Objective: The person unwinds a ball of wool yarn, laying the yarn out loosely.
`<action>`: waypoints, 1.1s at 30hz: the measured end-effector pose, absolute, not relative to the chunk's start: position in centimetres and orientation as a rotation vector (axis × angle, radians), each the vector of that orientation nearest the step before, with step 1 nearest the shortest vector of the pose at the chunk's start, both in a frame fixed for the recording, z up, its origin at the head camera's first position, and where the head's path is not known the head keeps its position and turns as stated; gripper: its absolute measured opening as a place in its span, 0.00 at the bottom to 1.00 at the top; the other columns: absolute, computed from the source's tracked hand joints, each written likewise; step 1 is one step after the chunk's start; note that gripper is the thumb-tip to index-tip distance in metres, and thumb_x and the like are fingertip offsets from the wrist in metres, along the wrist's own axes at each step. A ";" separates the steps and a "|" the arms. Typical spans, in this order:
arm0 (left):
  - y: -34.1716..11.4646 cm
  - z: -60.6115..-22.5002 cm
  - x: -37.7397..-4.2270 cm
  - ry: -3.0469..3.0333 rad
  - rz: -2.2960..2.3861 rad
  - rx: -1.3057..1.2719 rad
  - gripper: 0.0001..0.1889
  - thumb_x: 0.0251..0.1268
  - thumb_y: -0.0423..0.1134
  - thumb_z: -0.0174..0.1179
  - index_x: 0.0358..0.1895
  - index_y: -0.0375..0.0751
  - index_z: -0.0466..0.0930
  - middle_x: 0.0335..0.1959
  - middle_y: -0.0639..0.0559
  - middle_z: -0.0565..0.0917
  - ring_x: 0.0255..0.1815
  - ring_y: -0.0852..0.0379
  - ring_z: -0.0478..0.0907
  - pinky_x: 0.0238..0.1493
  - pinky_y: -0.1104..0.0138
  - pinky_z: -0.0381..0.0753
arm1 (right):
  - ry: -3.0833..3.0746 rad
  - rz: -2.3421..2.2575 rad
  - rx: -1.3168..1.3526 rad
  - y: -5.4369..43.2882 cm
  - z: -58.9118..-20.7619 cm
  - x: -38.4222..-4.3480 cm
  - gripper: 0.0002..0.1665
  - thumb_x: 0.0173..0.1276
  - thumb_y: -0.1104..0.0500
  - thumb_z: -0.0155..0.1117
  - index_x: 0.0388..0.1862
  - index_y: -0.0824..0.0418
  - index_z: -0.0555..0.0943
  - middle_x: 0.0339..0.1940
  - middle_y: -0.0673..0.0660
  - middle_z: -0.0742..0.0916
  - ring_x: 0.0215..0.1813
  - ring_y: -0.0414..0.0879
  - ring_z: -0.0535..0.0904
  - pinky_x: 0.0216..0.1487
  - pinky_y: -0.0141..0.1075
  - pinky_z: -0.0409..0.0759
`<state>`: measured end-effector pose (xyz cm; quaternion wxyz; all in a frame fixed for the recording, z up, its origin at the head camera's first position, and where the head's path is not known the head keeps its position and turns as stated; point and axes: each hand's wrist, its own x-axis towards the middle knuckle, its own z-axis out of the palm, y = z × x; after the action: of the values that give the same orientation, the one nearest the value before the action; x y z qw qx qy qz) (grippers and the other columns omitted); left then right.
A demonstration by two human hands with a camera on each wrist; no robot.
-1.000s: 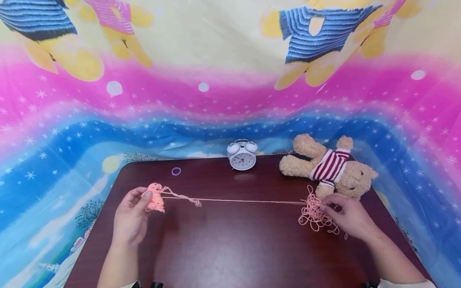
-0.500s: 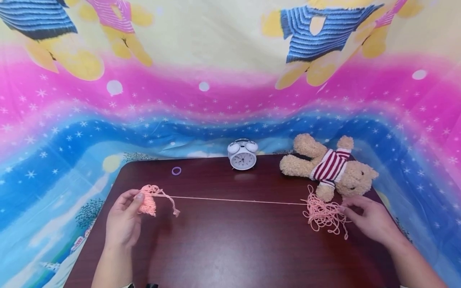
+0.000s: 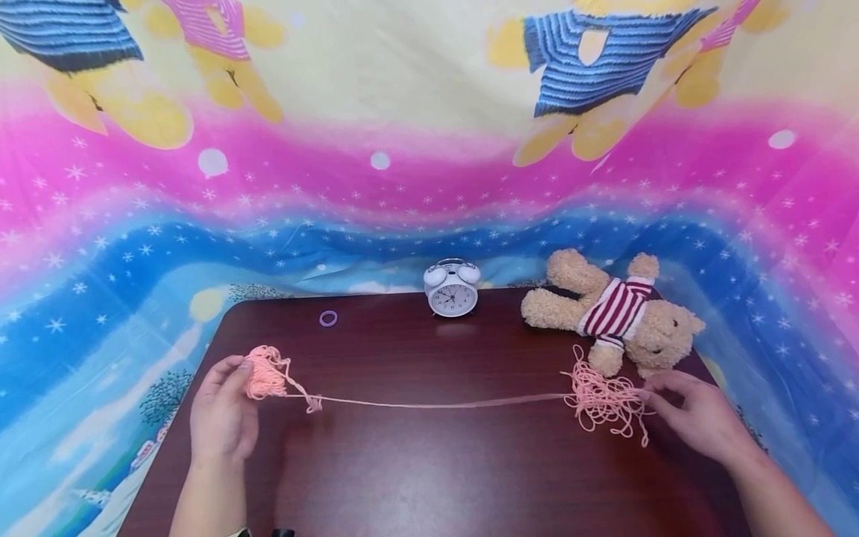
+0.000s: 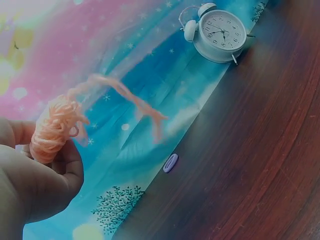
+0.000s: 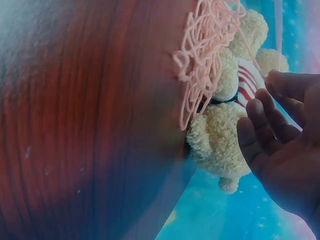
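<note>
At the left of the head view, my left hand [image 3: 224, 409] grips a wound bundle of peach yarn [image 3: 265, 375] between thumb and fingers, above the table. A looped tail hangs off the bundle, and in the left wrist view it trails out from the yarn bundle [image 4: 55, 127]. One slack strand [image 3: 429, 406] crosses the table to a loose tangle of the same yarn [image 3: 604, 399] at the right. Beside that tangle my right hand [image 3: 694, 410] pinches a thin yarn strand [image 5: 248, 47] between thumb and forefinger, its other fingers loosely bent.
Against the back edge of the dark wooden table [image 3: 416, 477] stands a white alarm clock [image 3: 452, 289]. A purple ring-shaped band [image 3: 328, 318] lies left of it. Next to the tangle lies a teddy bear [image 3: 617, 309] in a striped top. Printed cloth [image 3: 376, 246] hangs around the table.
My left hand has drawn left with the bundle, and my right hand has shifted right. The strand between them went from taut to sagging. The tangle was spread slightly rightward.
</note>
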<state>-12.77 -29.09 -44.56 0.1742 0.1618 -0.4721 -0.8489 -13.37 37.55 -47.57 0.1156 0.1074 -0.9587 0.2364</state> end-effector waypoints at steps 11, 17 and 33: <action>-30.2 -44.6 -12.5 -1.199 -2.446 0.416 0.04 0.75 0.27 0.59 0.46 0.38 0.76 0.39 0.51 0.80 0.30 0.59 0.79 0.31 0.71 0.82 | -2.781 0.717 0.220 40.4 -49.0 -13.4 0.02 0.69 0.58 0.73 0.40 0.52 0.88 0.46 0.59 0.89 0.48 0.40 0.80 0.45 0.33 0.74; -30.6 -44.5 -12.4 -1.209 -2.443 0.431 0.04 0.76 0.28 0.58 0.46 0.39 0.76 0.38 0.52 0.80 0.30 0.60 0.79 0.31 0.71 0.82 | -2.884 0.720 0.075 41.5 -48.7 -13.5 0.11 0.74 0.53 0.67 0.45 0.59 0.87 0.50 0.71 0.87 0.50 0.73 0.81 0.44 0.62 0.77; -31.1 -44.2 -12.3 -1.192 -2.408 0.437 0.04 0.75 0.29 0.61 0.46 0.38 0.76 0.38 0.50 0.81 0.30 0.58 0.80 0.30 0.69 0.82 | -2.942 0.638 -0.127 44.7 -50.0 -14.1 0.19 0.76 0.50 0.63 0.46 0.65 0.86 0.46 0.78 0.86 0.48 0.78 0.79 0.42 0.58 0.76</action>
<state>-12.30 -31.06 -44.24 0.2082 0.1569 -0.4282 -0.8653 -14.14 44.67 -49.96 0.0641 -0.0421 -0.9744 0.2114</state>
